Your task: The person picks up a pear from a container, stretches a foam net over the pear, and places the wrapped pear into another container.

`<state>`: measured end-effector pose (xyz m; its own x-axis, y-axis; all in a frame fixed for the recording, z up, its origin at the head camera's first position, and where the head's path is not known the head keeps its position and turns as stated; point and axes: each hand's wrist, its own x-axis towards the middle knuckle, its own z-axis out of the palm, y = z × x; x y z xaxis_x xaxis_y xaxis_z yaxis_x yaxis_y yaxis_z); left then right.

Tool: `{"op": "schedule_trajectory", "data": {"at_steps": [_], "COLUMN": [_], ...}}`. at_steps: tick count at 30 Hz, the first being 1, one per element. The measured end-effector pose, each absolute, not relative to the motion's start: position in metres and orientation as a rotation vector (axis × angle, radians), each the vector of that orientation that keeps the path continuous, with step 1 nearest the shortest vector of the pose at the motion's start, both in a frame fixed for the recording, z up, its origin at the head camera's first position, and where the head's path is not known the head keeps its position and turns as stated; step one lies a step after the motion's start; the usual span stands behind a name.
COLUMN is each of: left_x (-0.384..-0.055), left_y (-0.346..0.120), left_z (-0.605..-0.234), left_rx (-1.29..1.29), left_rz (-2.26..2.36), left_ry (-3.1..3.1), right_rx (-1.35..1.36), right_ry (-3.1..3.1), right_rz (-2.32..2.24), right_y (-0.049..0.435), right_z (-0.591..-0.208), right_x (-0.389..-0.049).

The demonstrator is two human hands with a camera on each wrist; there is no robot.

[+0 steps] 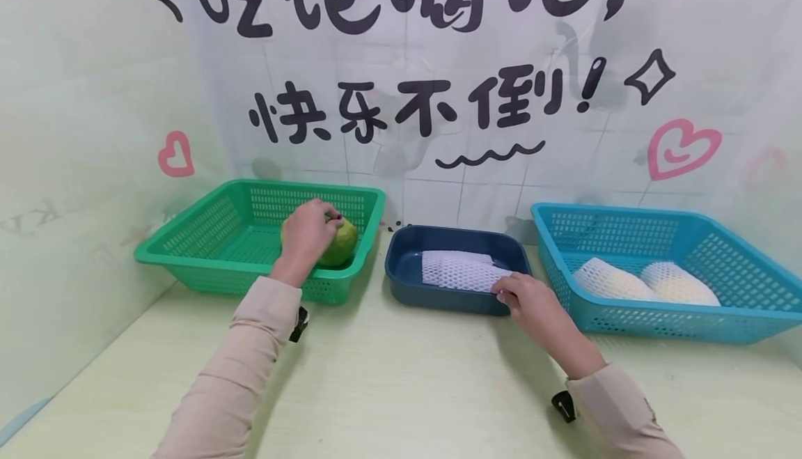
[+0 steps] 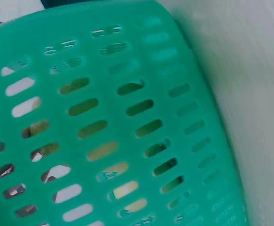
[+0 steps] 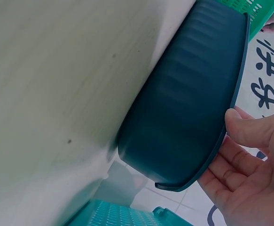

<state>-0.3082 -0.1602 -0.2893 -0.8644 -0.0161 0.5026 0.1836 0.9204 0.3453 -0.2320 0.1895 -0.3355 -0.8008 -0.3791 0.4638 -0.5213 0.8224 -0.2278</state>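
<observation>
In the head view my left hand [image 1: 307, 236] reaches over the near rim of a green basket [image 1: 188, 264] and grips a green fruit [image 1: 341, 244] from above, its fingers partly hidden. A yellowish patch shows left of that hand. My right hand [image 1: 532, 302] is at the near right rim of a dark blue tray [image 1: 413, 297], where its fingertips pinch the end of a white foam net sleeve [image 1: 460, 272]. In the right wrist view thumb and fingers [image 3: 230, 165] lie along the tray's rim, and the sleeve is hidden. The left wrist view shows mostly basket wall [image 2: 122, 103].
At the right stands a blue basket [image 1: 677, 320] with two pale fruits in foam nets [image 1: 679, 285]. Behind the containers rises a wall sheet [image 1: 401, 159] with black lettering and pink hearts. All three containers rest on a pale table [image 1: 401, 389].
</observation>
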Motion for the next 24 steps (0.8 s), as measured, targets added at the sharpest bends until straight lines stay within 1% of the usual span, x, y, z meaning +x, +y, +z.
{"op": "schedule_trajectory", "data": {"at_steps": [11, 18, 24], "left_x": [-0.29, -0.279, -0.279], "left_y": [-0.162, -0.162, -0.162], "left_z": [-0.272, -0.273, -0.276], "left_rx": [0.066, 0.068, 0.09], "left_rz": [-0.747, -0.832, -0.864], "left_ry": [-2.662, -2.629, -2.589], "right_rx": [0.658, 0.663, 0.662], "right_ry": [-2.628, -2.623, -2.626], "right_rz": [0.488, 0.48, 0.485], "right_y": [0.189, 0.188, 0.189], "right_z": [-0.335, -0.334, -0.334], "right_x": [-0.233, -0.232, -0.231]}}
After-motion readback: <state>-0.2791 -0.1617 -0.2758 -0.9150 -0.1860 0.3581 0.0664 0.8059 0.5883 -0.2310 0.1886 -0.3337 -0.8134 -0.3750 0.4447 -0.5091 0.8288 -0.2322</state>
